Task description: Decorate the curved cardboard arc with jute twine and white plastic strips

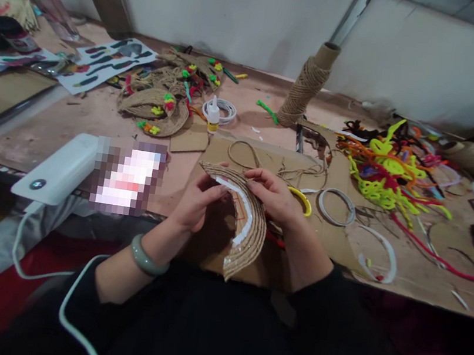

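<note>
Brown stripes and lots of bright colours
The curved piece (258,228) is tan with curvy stripes and a white strip (250,218). The bangle (148,257) is pale green, the sleeve (330,298) black. The fuzzy sticks (377,191) are yellow, red, orange and black. The bottle (213,115) is white and yellow.

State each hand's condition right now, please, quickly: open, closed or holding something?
Left hand: closed on the twine-covered arc, gripping near its upper-left end.
Right hand: closed on the same arc, holding its upper outer edge.
</note>
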Tool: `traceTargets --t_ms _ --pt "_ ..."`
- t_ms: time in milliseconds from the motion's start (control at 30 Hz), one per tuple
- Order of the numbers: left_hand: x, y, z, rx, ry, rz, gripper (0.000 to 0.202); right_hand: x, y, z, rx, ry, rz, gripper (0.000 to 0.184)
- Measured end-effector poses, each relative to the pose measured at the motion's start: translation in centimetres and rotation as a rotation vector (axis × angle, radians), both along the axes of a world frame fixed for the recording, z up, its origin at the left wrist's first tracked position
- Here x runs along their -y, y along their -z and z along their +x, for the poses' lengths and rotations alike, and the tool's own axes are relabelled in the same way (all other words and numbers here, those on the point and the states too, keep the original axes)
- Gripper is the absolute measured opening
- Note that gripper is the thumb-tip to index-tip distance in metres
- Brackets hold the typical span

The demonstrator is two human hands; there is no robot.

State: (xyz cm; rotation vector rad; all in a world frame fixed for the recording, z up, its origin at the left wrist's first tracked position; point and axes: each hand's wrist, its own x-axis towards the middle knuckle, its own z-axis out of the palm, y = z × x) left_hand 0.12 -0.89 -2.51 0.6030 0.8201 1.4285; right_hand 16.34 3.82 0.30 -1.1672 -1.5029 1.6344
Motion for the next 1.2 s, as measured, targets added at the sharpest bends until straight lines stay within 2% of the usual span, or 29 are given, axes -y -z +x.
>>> traceTargets --t_ms 100,233,300,400,567,767,933,1200 --pt "0.0 -0.3 0.0 0.033 0.035 -0.004 0.042 0.0 0.2 0.1 0.105 -0.016 0.161 0.017" --pt "0.0 -0.2 0.0 0.032 0.127 -0.021 0.038 0.4 0.1 0.1 0.290 0.061 0.506 0.014" --pt "0.0 0.0 0.1 0.037 0.153 -0.037 0.036 0.7 -0.1 0.0 0.295 0.090 0.636 0.013" --pt "-0.1 0.1 0.3 0.062 0.153 -0.045 0.033 1.1 -0.4 -0.2 0.236 0.047 0.732 0.010" --pt "-0.2 0.0 0.5 0.086 0.128 -0.071 0.039 1.3 -0.6 -0.4 0.204 -0.003 0.726 0.009" --pt "-0.2 0.4 0.6 -0.013 0.129 -0.076 0.046 1.2 -0.6 -0.4 0.185 -0.027 0.687 0.011" --pt "-0.3 0.7 0.6 -0.082 0.109 -0.053 0.046 1.1 -0.5 -0.2 0.184 -0.031 0.636 0.011" --pt "-0.4 0.5 0.7 -0.090 0.113 -0.057 0.042 1.2 -0.6 -0.2 0.246 -0.021 0.587 0.013"
